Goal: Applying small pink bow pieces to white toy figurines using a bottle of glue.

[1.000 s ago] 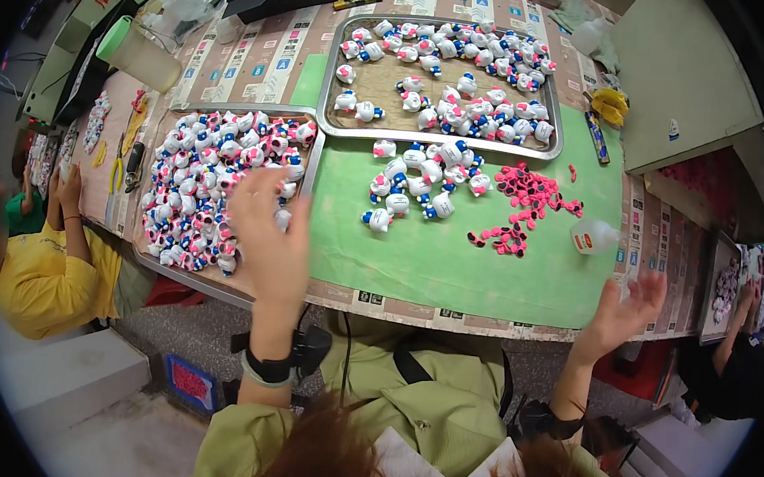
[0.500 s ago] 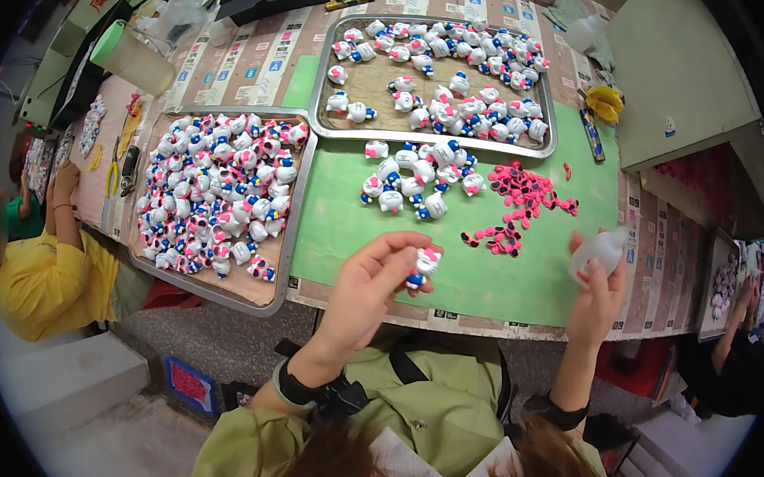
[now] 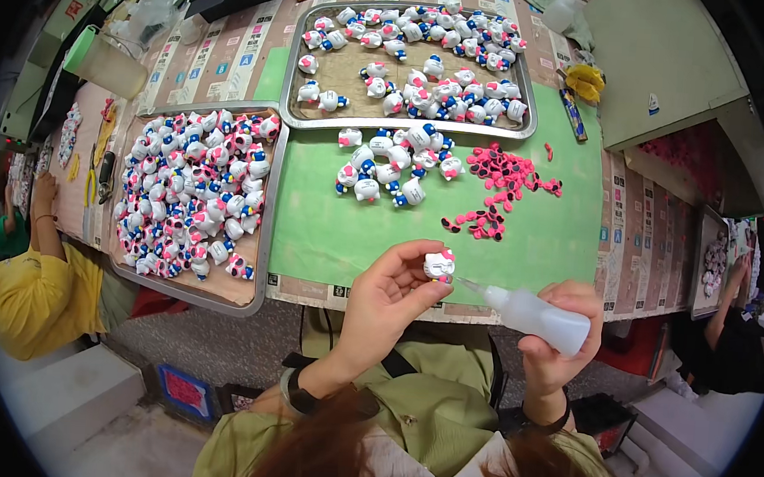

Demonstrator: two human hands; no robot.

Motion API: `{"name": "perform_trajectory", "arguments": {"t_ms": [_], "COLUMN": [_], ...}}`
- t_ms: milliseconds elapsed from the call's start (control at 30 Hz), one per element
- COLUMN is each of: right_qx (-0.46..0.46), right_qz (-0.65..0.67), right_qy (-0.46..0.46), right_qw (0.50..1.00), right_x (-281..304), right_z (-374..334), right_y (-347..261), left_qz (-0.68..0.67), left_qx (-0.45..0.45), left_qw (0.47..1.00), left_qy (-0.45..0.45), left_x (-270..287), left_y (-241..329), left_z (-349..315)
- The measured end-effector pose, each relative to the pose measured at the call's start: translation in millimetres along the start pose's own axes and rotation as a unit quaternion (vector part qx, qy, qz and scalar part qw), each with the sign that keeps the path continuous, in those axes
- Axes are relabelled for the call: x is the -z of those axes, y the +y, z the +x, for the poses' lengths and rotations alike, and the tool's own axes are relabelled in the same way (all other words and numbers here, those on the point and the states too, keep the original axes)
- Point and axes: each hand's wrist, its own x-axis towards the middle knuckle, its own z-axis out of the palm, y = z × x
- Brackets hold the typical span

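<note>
Worktop (image 3: 643,248) carried green sheet (image 3: 338,227); from held figurine (image 3: 439,265), figurine tray (image 3: 270,217) sat at 9 o'clock, pink pieces (image 3: 496,184) at 1, apparently for easy reach. Left hand (image 3: 387,296): grip pinched figurine near front edge, leaving most exposed; right hand (image 3: 571,327): grip wrapped squeeze bottle (image 3: 536,318) at 4 o'clock, tilted so nozzle (image 3: 473,287) faced figurine.

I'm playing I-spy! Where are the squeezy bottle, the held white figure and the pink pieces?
Squeezy bottle (image 3: 543,322), head view, on its body.
Held white figure (image 3: 439,264), head view, on its white part.
Pink pieces (image 3: 496,168), head view, upper pile.
</note>
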Motion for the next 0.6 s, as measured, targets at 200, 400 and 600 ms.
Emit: {"name": "perform_trajectory", "arguments": {"t_ms": [200, 400, 600], "right_qx": [-0.006, -0.014, 0.000], "right_qz": [-0.023, -0.026, -0.041], "right_qy": [0.000, -0.011, -0.038], "right_qw": [1.000, 0.999, 0.998], "right_x": [0.2, 0.5, 2.3], "right_z": [-3.5, -3.3, 0.8], "right_y": [1.6, 1.4, -0.9], "left_qz": [-0.002, 0.008, 0.040], "left_qx": [-0.001, -0.009, -0.025], "left_qw": [1.000, 1.000, 0.999], "left_qy": [-0.020, -0.012, -0.016], "left_x": [0.4, -2.1, -0.4], "left_y": [2.0, 1.9, 1.3], "left_z": [-1.4, -3.2, -2.9]}}
